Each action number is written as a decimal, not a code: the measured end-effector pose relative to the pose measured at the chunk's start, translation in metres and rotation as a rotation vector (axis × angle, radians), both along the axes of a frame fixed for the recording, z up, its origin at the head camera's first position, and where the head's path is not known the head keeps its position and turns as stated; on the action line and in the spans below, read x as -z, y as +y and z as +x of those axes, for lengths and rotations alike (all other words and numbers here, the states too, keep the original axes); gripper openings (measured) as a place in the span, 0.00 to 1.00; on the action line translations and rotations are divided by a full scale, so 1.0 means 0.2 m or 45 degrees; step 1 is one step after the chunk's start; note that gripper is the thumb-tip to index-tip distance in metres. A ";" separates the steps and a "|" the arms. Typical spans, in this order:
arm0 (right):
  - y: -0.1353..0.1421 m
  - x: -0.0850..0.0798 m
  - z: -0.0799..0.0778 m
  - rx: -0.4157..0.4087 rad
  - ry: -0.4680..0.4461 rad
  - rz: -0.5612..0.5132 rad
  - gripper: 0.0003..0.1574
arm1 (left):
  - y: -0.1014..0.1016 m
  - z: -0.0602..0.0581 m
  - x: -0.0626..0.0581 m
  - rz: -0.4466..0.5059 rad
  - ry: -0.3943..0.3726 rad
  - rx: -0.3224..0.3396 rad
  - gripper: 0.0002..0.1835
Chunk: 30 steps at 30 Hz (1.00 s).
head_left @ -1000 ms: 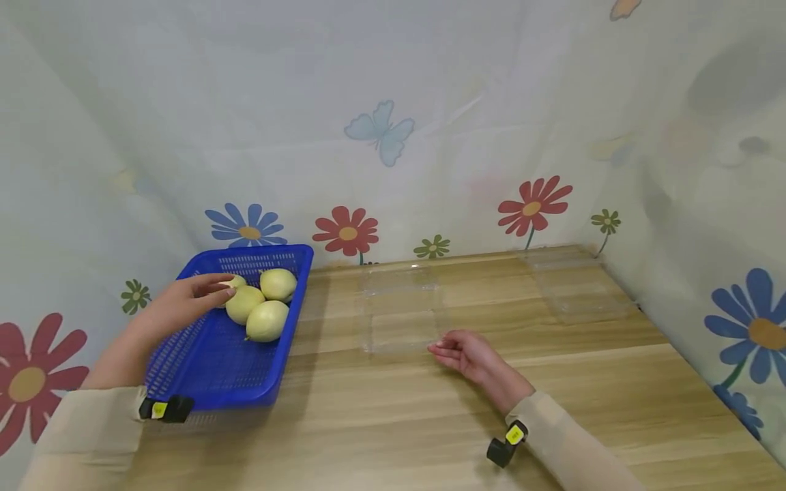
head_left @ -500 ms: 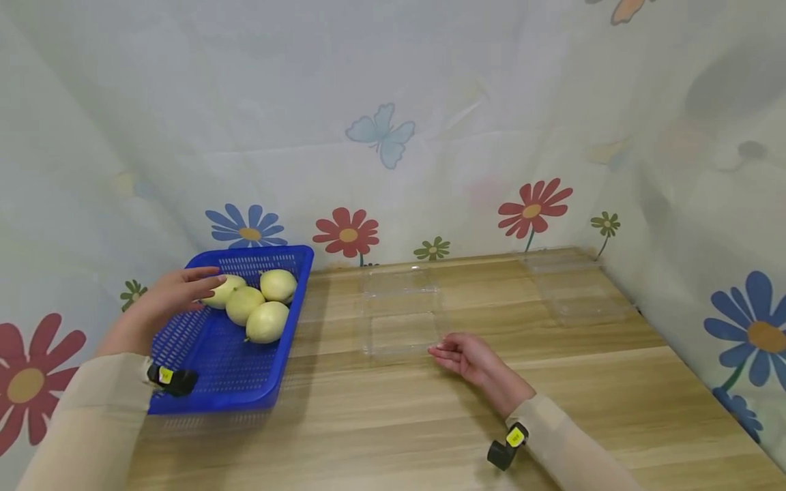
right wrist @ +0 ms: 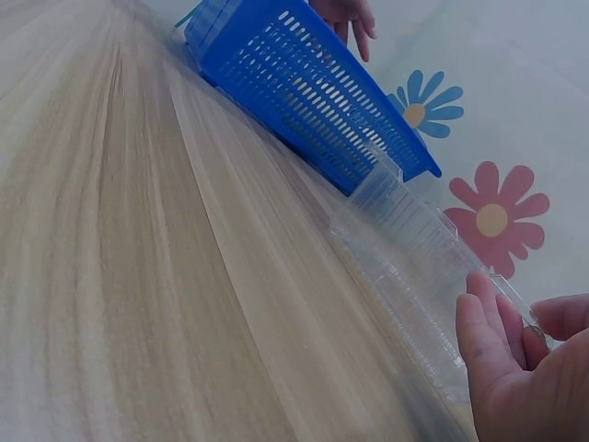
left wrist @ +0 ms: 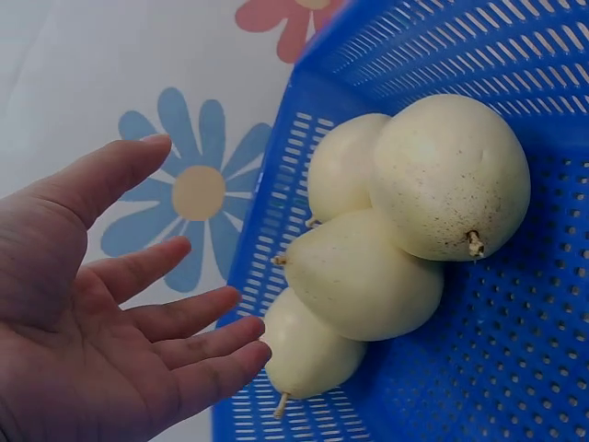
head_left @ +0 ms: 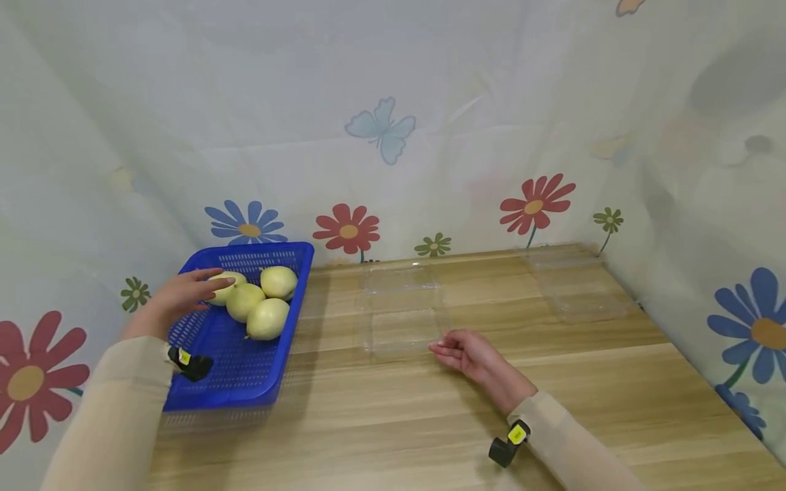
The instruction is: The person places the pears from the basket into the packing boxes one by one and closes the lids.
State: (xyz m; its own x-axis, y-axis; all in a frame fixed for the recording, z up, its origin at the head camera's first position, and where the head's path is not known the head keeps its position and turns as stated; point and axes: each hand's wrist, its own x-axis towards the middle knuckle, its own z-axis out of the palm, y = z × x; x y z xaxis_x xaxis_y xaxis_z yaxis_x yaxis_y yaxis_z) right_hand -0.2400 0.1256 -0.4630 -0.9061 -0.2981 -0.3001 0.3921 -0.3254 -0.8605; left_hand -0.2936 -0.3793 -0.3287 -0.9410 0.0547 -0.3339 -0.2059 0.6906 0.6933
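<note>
My left hand [head_left: 178, 298] hovers over the left side of a blue plastic basket [head_left: 285, 354], fingers extended and thumb spread away. Several pale yellow pears [head_left: 267, 320] lie clustered at the basket's far end. In the left wrist view one pear [left wrist: 451, 175] sits on top of the others, and the palm [left wrist: 101, 368] holds nothing. A clear plastic container [head_left: 402, 331] with an opened lid stands mid-table. At its near right corner, my right hand [head_left: 473, 358] pinches the rim between thumb and fingers, as the right wrist view shows.
A second clear plastic container [head_left: 580, 286] lies at the table's back right. Behind the wooden table [head_left: 381, 436] hangs a white cloth [head_left: 467, 170] printed with flowers, and it also runs along both sides.
My left hand first drew back slightly to the left, uncovering one pear, then came a little to the right over the basket. My right hand stays at the container's corner.
</note>
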 end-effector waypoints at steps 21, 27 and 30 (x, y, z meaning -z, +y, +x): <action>0.01 -0.01 0.01 0.017 -0.015 -0.001 0.10 | -0.05 -0.12 0.24 0.236 -0.173 -0.107 0.45; 0.00 0.00 0.01 0.016 -0.019 -0.001 0.10 | -0.08 -0.12 0.27 0.296 -0.195 -0.119 0.46; 0.01 0.00 0.00 0.016 -0.019 -0.007 0.10 | -0.08 -0.12 0.29 0.324 -0.201 -0.131 0.46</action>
State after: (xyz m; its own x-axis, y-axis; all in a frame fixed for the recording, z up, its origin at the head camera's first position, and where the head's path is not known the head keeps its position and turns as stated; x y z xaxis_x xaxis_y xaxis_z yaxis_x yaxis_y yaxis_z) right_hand -0.2391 0.1267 -0.4629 -0.9053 -0.2885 -0.3117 0.4004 -0.3350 -0.8529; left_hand -0.3180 -0.3962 -0.3864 -0.8834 0.0621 -0.4645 -0.3850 0.4690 0.7949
